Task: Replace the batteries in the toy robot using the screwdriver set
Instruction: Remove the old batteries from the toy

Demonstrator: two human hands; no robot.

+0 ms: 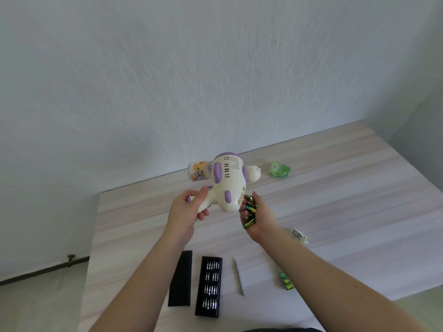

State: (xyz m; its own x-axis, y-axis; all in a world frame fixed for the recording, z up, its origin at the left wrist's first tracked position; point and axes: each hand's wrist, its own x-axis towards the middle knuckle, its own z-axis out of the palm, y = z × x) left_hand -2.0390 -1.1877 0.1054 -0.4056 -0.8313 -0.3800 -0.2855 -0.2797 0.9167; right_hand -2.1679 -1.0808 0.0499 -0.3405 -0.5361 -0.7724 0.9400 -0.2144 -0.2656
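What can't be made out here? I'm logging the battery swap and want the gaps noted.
- Battery compartment of the toy robot: head view, faces away, behind the right hand.
- Count of batteries: partly hidden by the fingers.
- Bit types in the bit tray: too small.
- Robot's leg: wrapped by the left hand.

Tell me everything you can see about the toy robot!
The toy robot looks like smooth plastic, cream white with purple pads and a purple top. Its back faces the camera, with rows of slots and small holes. It is held tilted in the air above the table. The left hand grips one leg. The right hand, cupping green batteries, is at its other foot.
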